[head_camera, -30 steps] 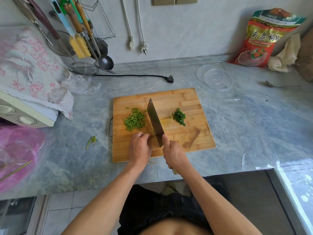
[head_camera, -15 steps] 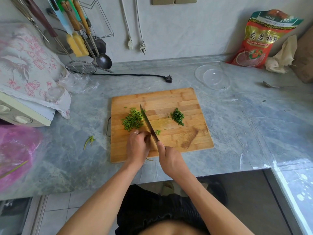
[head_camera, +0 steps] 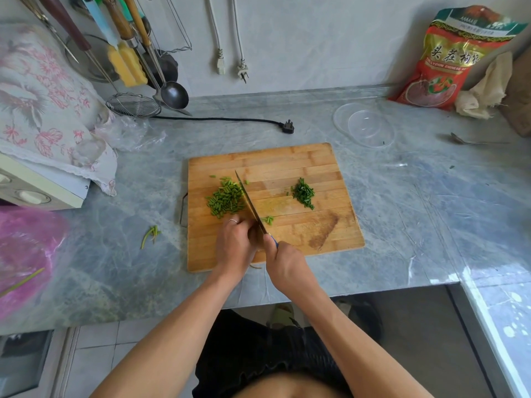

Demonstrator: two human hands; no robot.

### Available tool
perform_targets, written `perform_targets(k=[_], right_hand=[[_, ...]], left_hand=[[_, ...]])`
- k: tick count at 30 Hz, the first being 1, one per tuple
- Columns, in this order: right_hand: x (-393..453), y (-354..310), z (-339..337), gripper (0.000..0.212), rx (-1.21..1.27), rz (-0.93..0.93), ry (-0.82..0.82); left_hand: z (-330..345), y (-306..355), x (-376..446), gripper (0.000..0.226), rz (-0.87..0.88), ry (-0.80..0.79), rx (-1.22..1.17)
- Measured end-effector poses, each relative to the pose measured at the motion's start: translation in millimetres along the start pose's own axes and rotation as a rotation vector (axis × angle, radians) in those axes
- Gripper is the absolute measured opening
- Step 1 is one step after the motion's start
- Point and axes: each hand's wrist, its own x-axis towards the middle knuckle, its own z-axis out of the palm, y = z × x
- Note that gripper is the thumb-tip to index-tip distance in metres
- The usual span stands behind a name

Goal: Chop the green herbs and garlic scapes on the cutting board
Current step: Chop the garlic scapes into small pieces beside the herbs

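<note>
A wooden cutting board [head_camera: 301, 165] lies on the grey counter. A pile of chopped garlic scapes [head_camera: 225, 198] sits on its left part, and a smaller heap of dark chopped herbs [head_camera: 303, 193] sits to the right. A few cut green bits [head_camera: 268, 219] lie beside the blade. My right hand [head_camera: 287, 262] grips the handle of a cleaver [head_camera: 248, 201], whose edge rests on the board just right of the scape pile. My left hand [head_camera: 234, 242] is curled at the board's near side, pressed against the blade; what is under its fingers is hidden.
A clear plastic bowl [head_camera: 365, 124] stands behind the board at the right, with a spoon [head_camera: 471, 140] and a red bag [head_camera: 448, 58] further right. A black plug and cord [head_camera: 287, 127], a wire strainer [head_camera: 133, 104] and hanging utensils are at the back left. Green trimmings [head_camera: 150, 235] lie left of the board.
The cleaver has tipped from showing its flat side to standing edge-down next to the scape pile. A few cut green bits now lie right of the blade. Both hands stayed put.
</note>
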Motion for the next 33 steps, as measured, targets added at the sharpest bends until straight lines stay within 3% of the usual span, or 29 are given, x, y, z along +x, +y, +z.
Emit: perform_targets(k=[2,3,4,6,13,18,23,25,27,30,31,32,33], right_hand=[[9.2,-15.3,-18.2,0.047,0.174,0.089,-0.128],[11.4,-18.7,-19.8,0.053,0.329,0.191,-0.146],[16.6,-20.3,-16.0,0.056,0.371,0.257,-0.062],[17.6,-13.2,-11.9,0.051,0.461,0.448,-0.155],[14.9,-9.2,-19.5,0.065,0.541,0.439,-0.186],[8.7,-7.5,-28.5,0.067,0.519,0.417,-0.162],[3.9,-15.1,-32.7,0.061,0.431,0.326,-0.115],[3.3,-16.5,-36.4,0.057,0.571,0.359,-0.193],[1.6,-13.6,-27.9,0.045,0.557,0.355,-0.184],[-3.2,-5.0,-17.7,0.028,0.392,0.168,-0.024],[-5.1,-5.1,-17.8,0.031,0.420,0.218,-0.024],[-3.0,-13.2,-22.7,0.047,0.517,0.322,-0.129],[-2.6,-17.4,-21.4,0.064,0.454,0.287,-0.125]], left_hand=[[0.5,-0.6,-0.6,0.037,-0.010,0.002,0.005],[1.4,-2.0,-1.7,0.032,-0.017,0.001,0.011],[2.4,-4.1,-1.9,0.025,-0.024,0.002,0.018],[3.7,-6.4,-3.7,0.017,-0.038,0.011,0.022],[4.2,-8.6,-12.0,0.017,-0.006,0.033,0.077],[3.0,-5.7,-8.0,0.015,-0.085,0.060,0.003],[2.7,-3.3,0.2,0.010,-0.106,0.087,-0.016],[1.8,-1.7,2.4,0.011,-0.108,0.085,-0.019],[1.2,-1.4,2.4,0.012,-0.101,0.073,-0.006],[1.3,-4.6,2.4,0.013,-0.097,0.061,0.002],[2.1,-5.7,2.6,0.013,-0.094,0.056,0.003],[2.9,-6.7,2.6,0.013,-0.091,0.051,0.004],[3.4,-7.5,2.7,0.013,-0.085,0.047,0.004]])
